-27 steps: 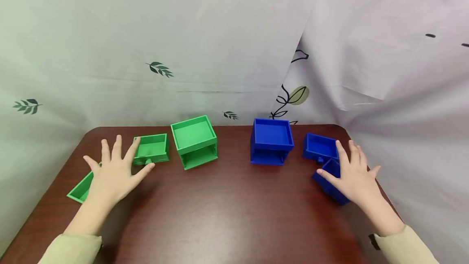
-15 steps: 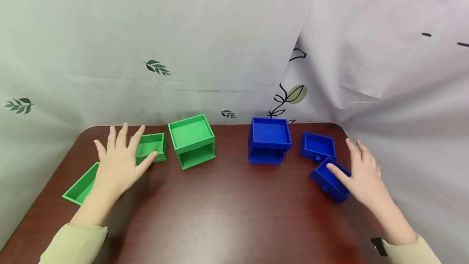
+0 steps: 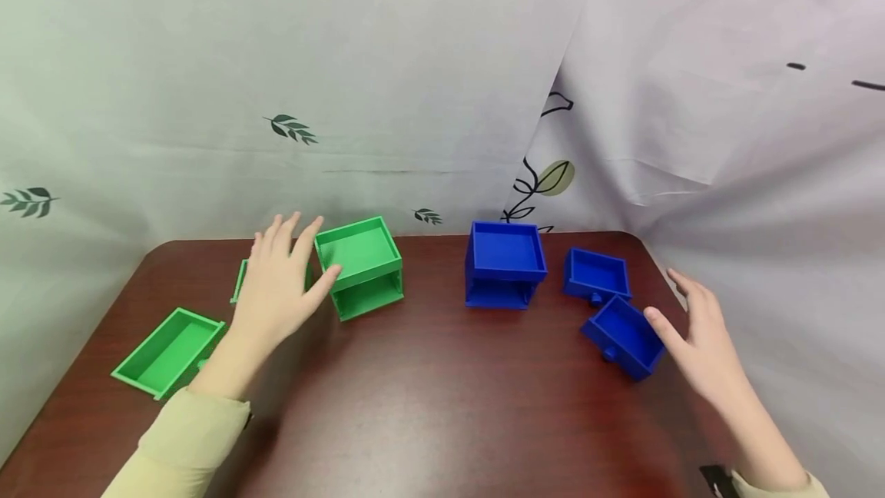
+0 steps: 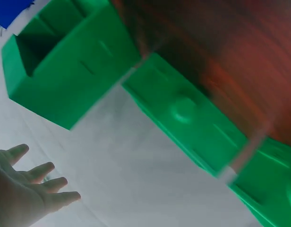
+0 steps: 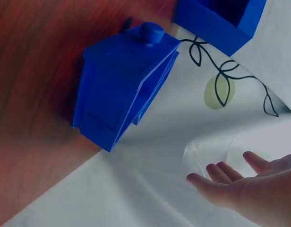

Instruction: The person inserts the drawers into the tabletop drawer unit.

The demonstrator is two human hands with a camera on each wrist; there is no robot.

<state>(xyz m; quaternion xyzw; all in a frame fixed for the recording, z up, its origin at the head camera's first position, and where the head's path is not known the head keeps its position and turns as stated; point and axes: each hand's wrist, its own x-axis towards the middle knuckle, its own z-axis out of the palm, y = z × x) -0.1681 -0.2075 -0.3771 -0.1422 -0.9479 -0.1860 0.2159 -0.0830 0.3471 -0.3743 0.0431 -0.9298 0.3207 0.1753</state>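
Note:
My left hand point(image 3: 276, 283), fingers spread, hovers over the rear green drawer point(image 3: 240, 280) and covers most of it. Its thumb is close to the green cabinet point(image 3: 359, 252), an open-fronted box with a tray top. A second green drawer point(image 3: 169, 352) lies by the left forearm. On the other side my right hand point(image 3: 701, 336) holds nothing, its fingers extended, just right of the front blue drawer point(image 3: 625, 335). Behind that sits another blue drawer point(image 3: 596, 273). A blue cabinet point(image 3: 506, 260) with an open front stands left of both.
A brown wooden table point(image 3: 429, 406) bears all the pieces. Behind and to the sides hangs a pale cloth point(image 3: 415, 83) with leaf prints, close to the table's back edge.
My left hand has moved right, from between the green drawers toward the green cabinet. The right hand has shifted right, off the front blue drawer, uncovering it. The drawers and cabinets keep their places.

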